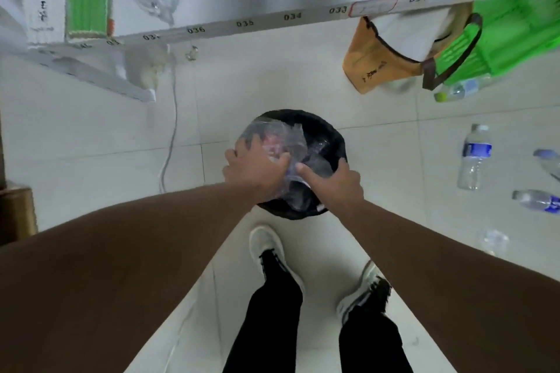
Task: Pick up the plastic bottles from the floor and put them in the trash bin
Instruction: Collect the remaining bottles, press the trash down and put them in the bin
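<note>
A round black trash bin [328, 133] stands on the tiled floor in front of my feet. Clear crumpled plastic bottles [281, 139] fill its top. My left hand [254, 168] presses down on them at the bin's left rim, and my right hand [333, 180] grips the clear plastic at the near right rim. Several plastic bottles lie on the floor to the right: one with a blue label [474, 157], one near the frame edge [536, 200], another partly cut off [550, 160], and one with a yellow-green cap [457, 91].
A white shelf edge with printed numbers [245, 23] crosses above the bin. A tan bag [381, 60] and a green crate [515, 39] sit at the back right. A white cable [172, 118] runs down the floor to the left. A clear cup [492, 241] lies near right.
</note>
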